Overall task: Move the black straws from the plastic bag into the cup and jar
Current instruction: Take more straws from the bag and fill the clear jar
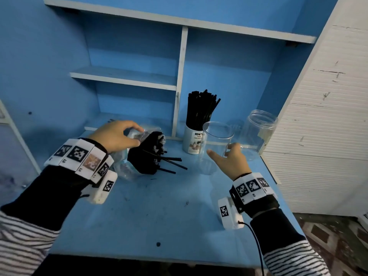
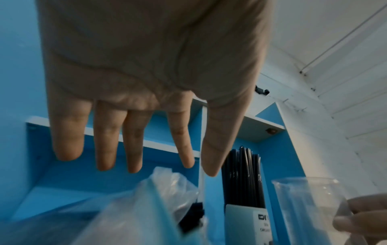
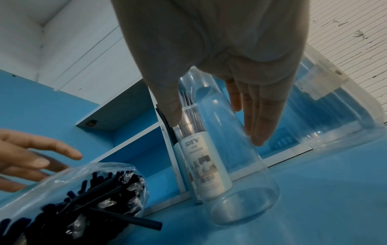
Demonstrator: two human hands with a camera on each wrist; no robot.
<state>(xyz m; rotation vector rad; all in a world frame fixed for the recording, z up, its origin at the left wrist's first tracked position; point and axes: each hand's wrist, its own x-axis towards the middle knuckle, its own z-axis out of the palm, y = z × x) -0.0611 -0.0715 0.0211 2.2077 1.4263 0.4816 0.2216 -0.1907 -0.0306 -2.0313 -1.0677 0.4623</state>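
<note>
A clear plastic bag (image 1: 122, 166) lies on the blue desk (image 1: 159, 212), packed with black straws (image 1: 147, 156); a few poke out of its mouth toward the right. My left hand (image 1: 137, 136) hovers over the bag's top with its fingers spread and nothing in it. A tall clear cup (image 1: 217, 136) stands upright at centre right. My right hand (image 1: 223, 150) reaches round its near side, the thumb to the left and straight fingers along the right. A clear open jar (image 1: 260, 132) stands behind it. In the right wrist view the cup (image 3: 240, 190) is empty.
A white organiser tub (image 1: 192, 142) full of upright black straws (image 1: 201, 108) stands against the shelf divider, just behind the cup. Blue shelves rise at the back. A white panelled wall (image 1: 318, 116) bounds the desk's right edge. The near desk surface is bare.
</note>
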